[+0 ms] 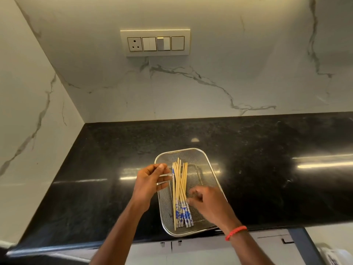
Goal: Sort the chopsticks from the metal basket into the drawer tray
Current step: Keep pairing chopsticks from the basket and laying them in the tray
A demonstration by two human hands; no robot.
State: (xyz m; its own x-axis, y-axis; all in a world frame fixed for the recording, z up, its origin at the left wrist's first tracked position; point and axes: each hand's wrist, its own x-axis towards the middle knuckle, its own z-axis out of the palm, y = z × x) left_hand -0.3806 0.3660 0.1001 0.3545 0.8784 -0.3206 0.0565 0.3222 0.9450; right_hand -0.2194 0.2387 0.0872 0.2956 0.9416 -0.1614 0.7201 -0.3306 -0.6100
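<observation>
Head view: chopsticks (180, 190) lie bundled in the metal basket (209, 163) at the countertop's (267, 178) front edge. The left hand (150, 180) reaches their far ends, fingers extended and holding nothing. The right hand (208, 202) hovers over the blue-patterned ends (too blurred to tell its grip). A hasty grab could fan the loose sticks or nudge the basket off.

Metal basket (212, 165) on countertop (267, 169)
Chopsticks (179, 188) lie in it, twelve to six; left hand (150, 180) at its nine o'clock, right hand (208, 203) at four; switch panel (155, 43) behind at twelve.
</observation>
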